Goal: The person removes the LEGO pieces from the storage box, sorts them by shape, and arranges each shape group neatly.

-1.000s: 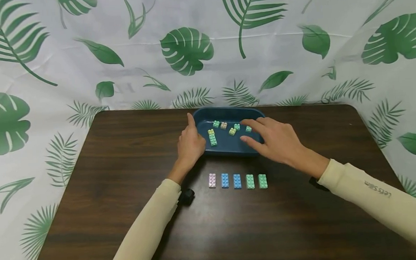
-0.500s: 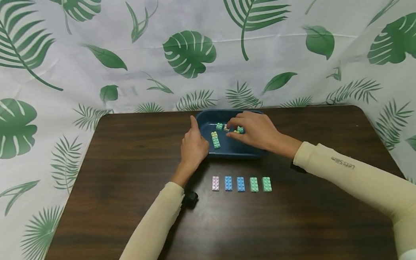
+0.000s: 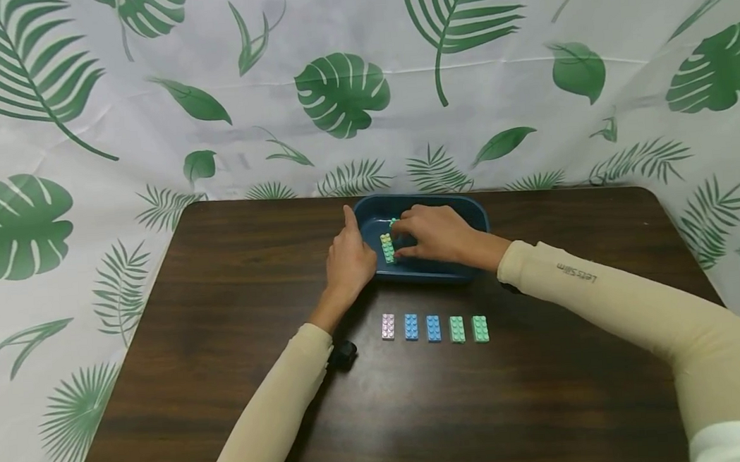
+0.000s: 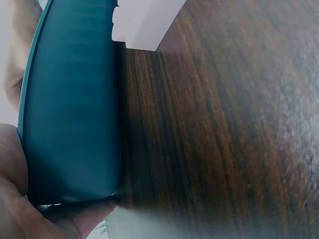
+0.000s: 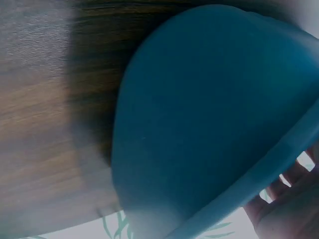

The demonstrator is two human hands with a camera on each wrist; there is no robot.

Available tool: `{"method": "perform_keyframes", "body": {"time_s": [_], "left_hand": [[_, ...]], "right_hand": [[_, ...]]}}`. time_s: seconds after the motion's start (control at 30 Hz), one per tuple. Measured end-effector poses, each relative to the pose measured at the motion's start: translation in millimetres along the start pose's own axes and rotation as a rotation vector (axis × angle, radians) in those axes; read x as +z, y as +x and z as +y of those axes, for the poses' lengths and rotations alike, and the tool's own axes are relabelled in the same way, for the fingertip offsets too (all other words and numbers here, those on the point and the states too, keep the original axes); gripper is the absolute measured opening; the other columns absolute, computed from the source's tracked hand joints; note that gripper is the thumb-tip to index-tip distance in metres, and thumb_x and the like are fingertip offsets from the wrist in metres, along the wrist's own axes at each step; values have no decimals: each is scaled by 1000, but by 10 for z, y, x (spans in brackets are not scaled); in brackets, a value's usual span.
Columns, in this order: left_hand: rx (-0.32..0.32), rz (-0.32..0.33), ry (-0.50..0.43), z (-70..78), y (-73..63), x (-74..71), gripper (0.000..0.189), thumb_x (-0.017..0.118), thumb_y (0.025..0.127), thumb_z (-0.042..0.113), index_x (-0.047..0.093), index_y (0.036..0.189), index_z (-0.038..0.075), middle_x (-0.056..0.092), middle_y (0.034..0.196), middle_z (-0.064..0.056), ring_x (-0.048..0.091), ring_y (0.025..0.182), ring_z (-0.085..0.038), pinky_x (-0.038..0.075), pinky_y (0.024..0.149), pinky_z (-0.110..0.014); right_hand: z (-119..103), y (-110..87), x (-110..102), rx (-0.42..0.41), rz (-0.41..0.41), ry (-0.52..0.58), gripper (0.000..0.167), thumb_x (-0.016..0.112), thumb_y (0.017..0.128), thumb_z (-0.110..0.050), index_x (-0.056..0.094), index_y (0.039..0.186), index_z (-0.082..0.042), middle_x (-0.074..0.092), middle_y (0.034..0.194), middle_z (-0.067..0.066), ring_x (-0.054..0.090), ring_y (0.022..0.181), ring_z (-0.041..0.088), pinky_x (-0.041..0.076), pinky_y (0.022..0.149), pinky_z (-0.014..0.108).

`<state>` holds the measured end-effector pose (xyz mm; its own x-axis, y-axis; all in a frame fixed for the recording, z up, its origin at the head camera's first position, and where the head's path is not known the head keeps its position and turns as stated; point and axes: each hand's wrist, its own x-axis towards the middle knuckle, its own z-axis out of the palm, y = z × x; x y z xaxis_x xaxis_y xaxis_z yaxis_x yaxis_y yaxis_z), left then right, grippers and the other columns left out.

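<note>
And there goes the right hand [image 3: 436, 232]: a second ago I had it over the right end of the tray [image 3: 424, 277], and now it has swept left, fingertips down close beside the yellow-and-green strip [image 3: 387, 248]. Its fingers are bent, with a gap showing between forefinger and thumb; whether they have caught a brick I can't tell from my end, as the right wrist view gives me mostly tray wall. The loose bricks I could see mid-tray are behind that hand now; only a small green brick [image 3: 393, 222] peeks out past the fingers.

Left hand [image 3: 350, 255] hasn't budged, clasping the tray's left end, forefinger stretched along it, thumb over the rim in the left wrist view. Out front on the table [image 3: 546, 404], the row is just as it was: one pink brick [image 3: 388, 327], two blue bricks [image 3: 410, 327], two larger green bricks [image 3: 456, 329]. So I'd call this gathering or picking inside the tray, with nothing new added to the row.
</note>
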<state>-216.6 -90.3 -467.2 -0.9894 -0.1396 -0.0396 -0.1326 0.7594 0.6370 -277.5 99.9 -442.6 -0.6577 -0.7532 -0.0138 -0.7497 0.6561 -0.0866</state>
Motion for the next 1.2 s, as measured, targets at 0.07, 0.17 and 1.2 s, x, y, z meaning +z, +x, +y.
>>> {"method": "perform_keyframes", "body": {"time_s": [0.07,0.17,1.2], "left_hand": [[1,-1,-2,-4,-1,1,83,51,101,5,8,172,12,62,90,-9,60,69,-29,43,63,-43],[2,-2,-7,-10,0,2,83,50,101,5,8,172,12,61,89,-9,59,67,-29,43,62,-43],[17,15,-20,-12,2,-9,82,52,100,4,11,171,10,66,95,-11,59,71,-30,45,68,-44]], "right_hand": [[-10,32,17,-7,-17,-10,41,80,90,-55,78,119,-27,74,109,0,68,99,20,59,71,38],[-24,71,27,-22,-32,-24,41,81,89,-54,77,119,-27,74,107,0,67,97,20,58,69,37],[-86,224,-16,-45,-135,32,40,87,86,-44,76,114,-18,73,113,2,70,99,18,61,82,37]]}}
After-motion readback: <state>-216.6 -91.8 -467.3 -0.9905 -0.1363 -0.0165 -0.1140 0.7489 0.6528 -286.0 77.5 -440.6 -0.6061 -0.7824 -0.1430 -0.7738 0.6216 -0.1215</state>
